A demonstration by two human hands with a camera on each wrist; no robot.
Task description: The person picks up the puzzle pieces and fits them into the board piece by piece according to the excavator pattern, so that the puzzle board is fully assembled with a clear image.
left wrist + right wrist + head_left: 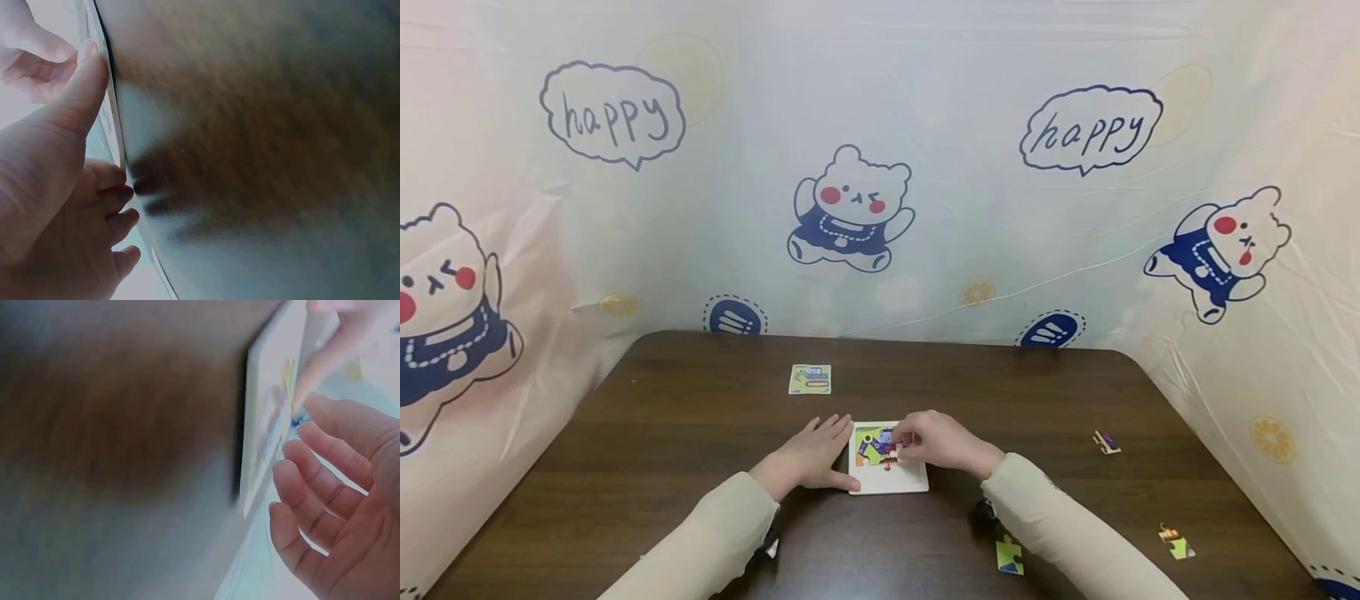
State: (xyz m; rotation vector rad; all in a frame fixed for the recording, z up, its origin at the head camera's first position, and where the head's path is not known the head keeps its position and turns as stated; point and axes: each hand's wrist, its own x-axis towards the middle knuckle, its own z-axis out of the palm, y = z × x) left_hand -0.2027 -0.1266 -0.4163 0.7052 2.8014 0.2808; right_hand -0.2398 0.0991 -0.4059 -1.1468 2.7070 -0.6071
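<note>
A white puzzle tray (889,481) lies on the table before the person, with a colourful picture (872,446) of fitted pieces inside. My left hand (812,454) lies at its left side, fingers spread and straight, thumb touching the near left corner; the left wrist view shows the left thumb (87,81) against the tray's edge (112,119). Over the right part of the picture is my right hand (943,442), fingertips down at the pieces. In the right wrist view the right hand (344,481) is loosely curved beside the tray (253,406); no piece is clearly visible between its fingers.
A square picture card (810,379) lies farther back, left of the tray. Loose puzzle pieces lie to the right: one (1107,442) farther back, one (1176,542) near the right edge, and one (1009,556) by the right sleeve. A patterned curtain (970,208) hangs behind the table.
</note>
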